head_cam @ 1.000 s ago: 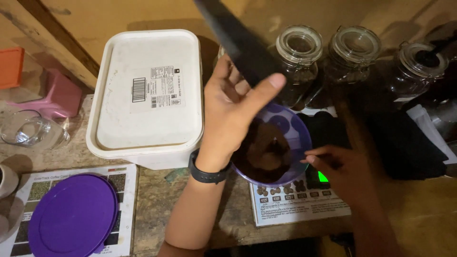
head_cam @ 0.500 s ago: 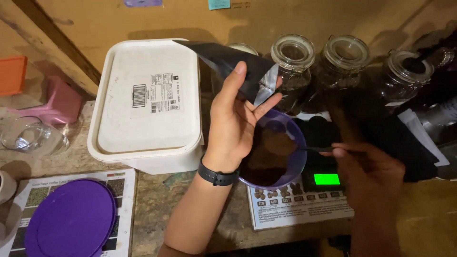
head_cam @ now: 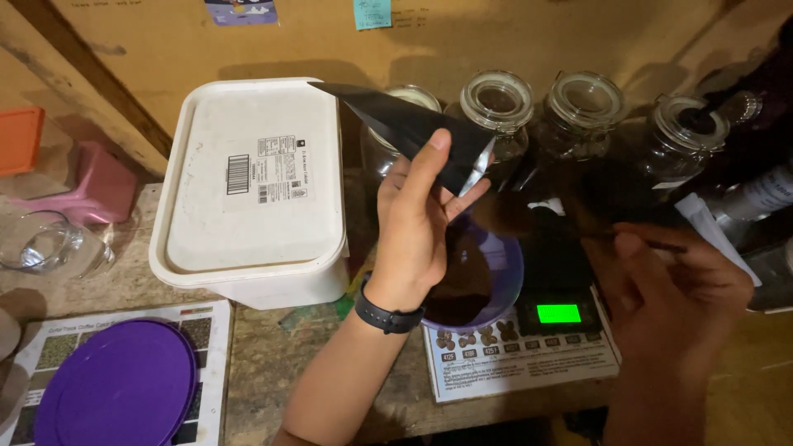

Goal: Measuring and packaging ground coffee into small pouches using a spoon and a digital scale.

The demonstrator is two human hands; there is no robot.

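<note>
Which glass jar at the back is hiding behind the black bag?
The leftmost glass jar in the row. The black pouch held in the left hand covers much of it, while the other three jars show their whole round lids.

Warm, yellowish indoor light falls from above and in front, leaving the scene moderately dim. The white lidded tub [head_cam: 252, 186] is the brightest surface and verges on overexposure, while the right side sinks into deep shadow. The glass jars [head_cam: 497, 103] cast soft shadows upward onto the board wall [head_cam: 149, 41] and carry small highlights on their rims. The black foil pouch [head_cam: 413, 132] shows one sharp glint at its lower corner. The scale's green display [head_cam: 559, 313] glows brightly. The right hand [head_cam: 673, 289] and the dark object it holds are smeared by motion blur; the left hand [head_cam: 417, 227] stays sharp. Straight edges bow slightly toward the frame borders.
</note>
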